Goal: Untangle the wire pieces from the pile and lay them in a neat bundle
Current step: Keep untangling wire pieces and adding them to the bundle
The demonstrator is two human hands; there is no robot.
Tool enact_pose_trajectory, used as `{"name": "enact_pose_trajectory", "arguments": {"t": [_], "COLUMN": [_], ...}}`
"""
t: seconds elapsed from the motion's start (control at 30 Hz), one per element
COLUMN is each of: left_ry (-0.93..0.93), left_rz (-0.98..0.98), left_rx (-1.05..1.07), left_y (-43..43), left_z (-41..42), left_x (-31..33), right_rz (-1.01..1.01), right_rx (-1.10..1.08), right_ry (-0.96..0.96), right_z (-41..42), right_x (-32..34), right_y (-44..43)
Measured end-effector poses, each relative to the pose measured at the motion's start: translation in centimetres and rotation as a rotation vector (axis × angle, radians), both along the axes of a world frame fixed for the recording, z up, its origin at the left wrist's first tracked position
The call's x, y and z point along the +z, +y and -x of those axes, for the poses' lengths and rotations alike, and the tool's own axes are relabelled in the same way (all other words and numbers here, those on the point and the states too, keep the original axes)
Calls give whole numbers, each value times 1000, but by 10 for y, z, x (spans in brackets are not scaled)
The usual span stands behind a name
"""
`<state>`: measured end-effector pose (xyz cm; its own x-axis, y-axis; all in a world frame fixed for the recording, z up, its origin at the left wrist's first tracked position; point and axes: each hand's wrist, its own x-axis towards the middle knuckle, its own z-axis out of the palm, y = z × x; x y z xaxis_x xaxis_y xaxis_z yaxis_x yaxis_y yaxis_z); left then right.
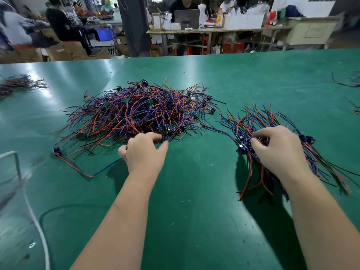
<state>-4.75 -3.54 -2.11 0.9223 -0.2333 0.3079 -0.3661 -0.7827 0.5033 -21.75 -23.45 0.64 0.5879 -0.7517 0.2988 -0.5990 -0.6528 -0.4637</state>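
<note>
Midway through the sorting, a worker's left hand [145,152] pinches strands between thumb and forefinger at the near edge of a tangled pile of red, blue and black wire pieces [136,112]. The right hand [276,151] curls its fingers over the middle of a smaller bundle of the same wires [251,121], gripping it where the small black-and-blue connectors [243,147] cluster. Both hands work on a smooth green tabletop [194,191], with the pile at centre and the bundle just to its right. A blue strand [220,131] runs between the two.

The bundle's wires lie roughly parallel and fan out at both ends, so part of the job appears done. The pile is by far the larger mass, though, and most pieces look left to pull free.

One loose wire piece with a black connector [56,150] lies apart at the pile's near left. A further dark wire heap [19,84] sits at the tabletop's far left, and more stray wires [348,80] lie at its right edge. A white cable [37,221] trails at lower left. Beyond the tabletop, blurred, people sit at benches, one behind a grey laptop [187,18].
</note>
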Motion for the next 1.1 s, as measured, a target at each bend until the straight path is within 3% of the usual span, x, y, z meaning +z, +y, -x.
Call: {"name": "enact_pose_trajectory", "arguments": {"t": [0.1, 0.17, 0.27, 0.33, 0.43, 0.6, 0.8, 0.93, 1.03, 1.1], "left_ry": [-104, -180, -331, -417, -484, -487, -351, -49, -27, 4], "left_rz": [335, 565, 644, 613, 524, 335, 454, 115, -147, -163], "left_rx": [-114, -258, -448, -576, -792, -996, -752, -710, -733, -708], "left_y": [-8, -11, -14, -17, -25, -33, -31, -26, -25, -23], "left_z": [17, 30, 51, 67, 91, 106, 90, 68, 56, 49], "left_x": [14, 24, 29, 28, 22, 12, 17, 13, 6, 4], "right_rz": [9, -94, -361, -507, -570, -663, -867, -1021, -1057, -1006], "right_rx": [47, 116, 333, 526, 707, 623, 524, 574, 664, 648], "right_ry": [-103, -211, -316, -335, -353, -489, -637, -670, -666, -704], "right_z": [-3, -7, -13, -15, -19, -22, -22, -21, -18, -16], "right_x": [-1, -3, -6, -7, -9, -9, -10, -7, -4, -2], "right_y": [7, 14, 24, 31, 36, 40, 37, 39, 37, 35]}}
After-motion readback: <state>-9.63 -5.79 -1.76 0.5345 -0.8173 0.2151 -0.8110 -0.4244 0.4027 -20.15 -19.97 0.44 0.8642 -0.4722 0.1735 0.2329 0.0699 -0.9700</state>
